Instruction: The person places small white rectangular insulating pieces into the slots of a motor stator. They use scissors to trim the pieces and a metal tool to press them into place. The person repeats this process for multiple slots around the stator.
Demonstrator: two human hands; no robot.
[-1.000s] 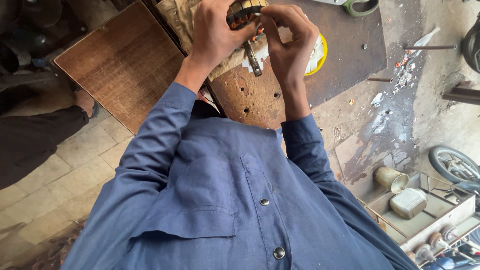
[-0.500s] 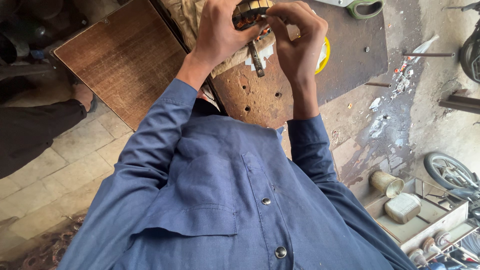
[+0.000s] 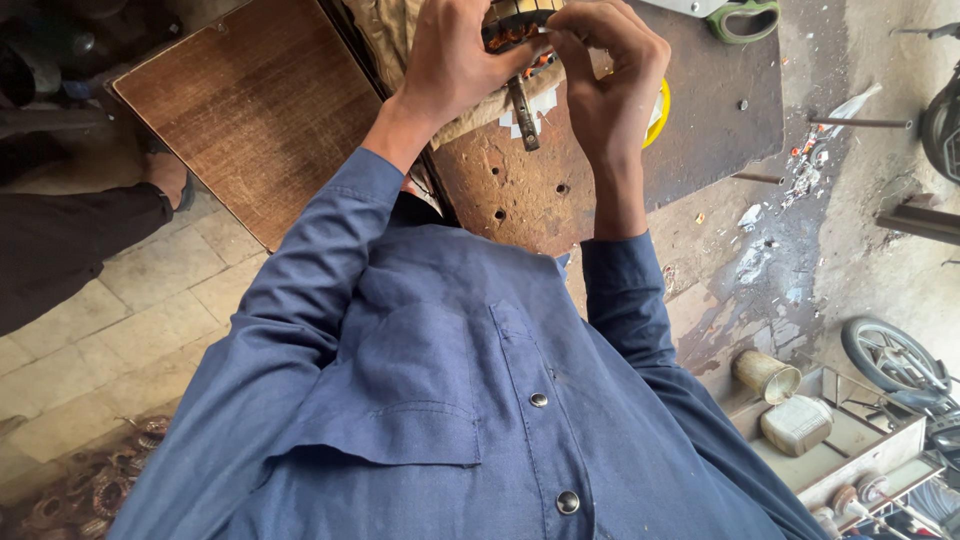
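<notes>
- comparing with the picture from a second ago, little change is seen: the motor armature [image 3: 515,25] is kept between both hands at the same place, high over the near end of the workbench [image 3: 700,110], and only the view is shifted a little.
- the left hand [image 3: 450,65] is clenched around the armature body from the left side, and its steel shaft [image 3: 523,112] is left hanging down out of the grip, apart from the bench.
- the right hand [image 3: 605,75] is closed at the copper windings, with the fingertips [image 3: 560,40] pressed at the winding end; whether a wire is pinched there cannot be told.
- since the hold is not altered, the work on the windings is judged to be in the middle, not finished.
- under the hands a rusty plate with holes [image 3: 520,190] is seen, and a yellow disc [image 3: 658,110] just beside the right wrist.
- green-handled scissors [image 3: 745,18] are lying at the far bench edge, well apart from the hands.
- to the left a brown wooden board [image 3: 250,110] is found, with a narrow gap between it and the bench.
- open room is available on the right, over the stained floor [image 3: 780,250]; lower right, a tray with cans [image 3: 800,420] is standing.
</notes>
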